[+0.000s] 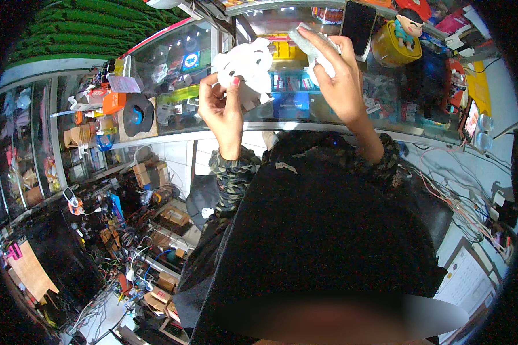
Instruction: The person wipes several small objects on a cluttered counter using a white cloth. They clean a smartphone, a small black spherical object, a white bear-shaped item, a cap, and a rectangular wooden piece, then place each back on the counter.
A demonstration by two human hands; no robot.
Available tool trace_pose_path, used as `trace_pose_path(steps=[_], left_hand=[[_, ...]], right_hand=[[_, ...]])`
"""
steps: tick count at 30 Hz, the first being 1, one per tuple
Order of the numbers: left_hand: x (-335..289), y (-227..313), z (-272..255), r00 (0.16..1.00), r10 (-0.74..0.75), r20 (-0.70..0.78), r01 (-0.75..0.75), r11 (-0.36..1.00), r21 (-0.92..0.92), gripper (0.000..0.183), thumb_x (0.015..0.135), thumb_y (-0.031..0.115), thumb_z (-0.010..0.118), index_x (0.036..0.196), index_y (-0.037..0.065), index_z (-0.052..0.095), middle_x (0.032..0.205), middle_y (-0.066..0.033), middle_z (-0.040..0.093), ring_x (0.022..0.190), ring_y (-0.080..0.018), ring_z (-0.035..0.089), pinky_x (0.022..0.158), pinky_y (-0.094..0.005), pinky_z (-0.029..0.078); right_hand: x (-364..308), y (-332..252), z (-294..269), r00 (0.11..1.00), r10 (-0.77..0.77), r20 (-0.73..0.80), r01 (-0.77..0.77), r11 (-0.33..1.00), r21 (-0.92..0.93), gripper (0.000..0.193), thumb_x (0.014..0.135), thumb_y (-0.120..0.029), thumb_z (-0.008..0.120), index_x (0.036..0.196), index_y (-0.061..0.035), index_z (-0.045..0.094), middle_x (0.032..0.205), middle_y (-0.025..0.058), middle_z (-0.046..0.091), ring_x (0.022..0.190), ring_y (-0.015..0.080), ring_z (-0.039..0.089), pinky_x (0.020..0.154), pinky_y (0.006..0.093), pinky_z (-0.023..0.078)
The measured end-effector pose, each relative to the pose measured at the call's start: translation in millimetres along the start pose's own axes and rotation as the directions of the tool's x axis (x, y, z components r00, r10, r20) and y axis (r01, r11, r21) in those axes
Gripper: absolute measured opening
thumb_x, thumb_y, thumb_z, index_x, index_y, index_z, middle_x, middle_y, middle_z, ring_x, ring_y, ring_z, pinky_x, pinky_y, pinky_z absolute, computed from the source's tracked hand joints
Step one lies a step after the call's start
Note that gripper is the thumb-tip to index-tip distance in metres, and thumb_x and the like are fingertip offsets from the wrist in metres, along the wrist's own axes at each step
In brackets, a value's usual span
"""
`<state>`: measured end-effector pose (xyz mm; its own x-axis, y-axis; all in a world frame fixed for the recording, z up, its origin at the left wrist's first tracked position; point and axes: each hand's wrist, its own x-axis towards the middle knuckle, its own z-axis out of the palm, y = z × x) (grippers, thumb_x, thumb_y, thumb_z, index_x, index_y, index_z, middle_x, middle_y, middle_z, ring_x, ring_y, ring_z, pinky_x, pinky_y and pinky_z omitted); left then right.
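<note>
– How many bare hands?
– Two: the left hand (221, 109) at eleven o'clock, the right hand (339, 83) between one and two.
– And glossy white figures with round ears (248, 60)?
– One, at twelve.
– Pale grey-green folded cloths (305, 46)?
– One, toward one o'clock.
– Tubs?
– One rounded yellow plastic tub (385, 52), between one and two, bearing one black-haired figurine in blue (407, 35).
– Orange box-shaped things at ten?
– One bright orange box (114, 103).
</note>
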<state>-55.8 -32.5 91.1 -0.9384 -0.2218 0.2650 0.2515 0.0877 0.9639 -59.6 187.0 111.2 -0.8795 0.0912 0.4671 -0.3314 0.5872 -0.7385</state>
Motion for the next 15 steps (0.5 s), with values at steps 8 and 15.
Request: trace_pose_path(steps=[8, 15], left_hand=[[-6.4, -9.8, 21.2, 0.982, -0.178, 0.058, 0.187, 0.933, -0.308, 0.015, 0.100, 0.008, 0.059, 0.114, 0.009, 0.053, 0.098, -0.0053, 0.066, 0.086, -0.0094, 0.061, 0.071, -0.0245, 0.049], [9.3, -18.4, 10.9, 0.995, -0.087, -0.055, 0.058, 0.916, -0.397, 0.018, 0.103, 0.018, 0.059, 0.114, 0.007, 0.050, 0.106, -0.0075, 0.064, 0.093, -0.0117, 0.058, 0.083, -0.0286, 0.049]], right_hand=[[-21.9, -15.7, 46.9, 0.988, -0.085, 0.128, 0.137, 0.869, -0.476, 0.072, 0.084, -0.007, 0.064, 0.145, -0.0426, 0.049, 0.117, 0.0137, 0.055, 0.098, 0.0322, 0.061, 0.083, 0.0423, 0.052], [-41.8, -16.3, 36.2, 0.915, -0.054, 0.400, 0.249, 0.854, -0.456, 0.066, 0.087, -0.007, 0.060, 0.142, -0.0443, 0.052, 0.118, 0.0138, 0.056, 0.099, 0.0301, 0.063, 0.081, 0.0405, 0.053]])
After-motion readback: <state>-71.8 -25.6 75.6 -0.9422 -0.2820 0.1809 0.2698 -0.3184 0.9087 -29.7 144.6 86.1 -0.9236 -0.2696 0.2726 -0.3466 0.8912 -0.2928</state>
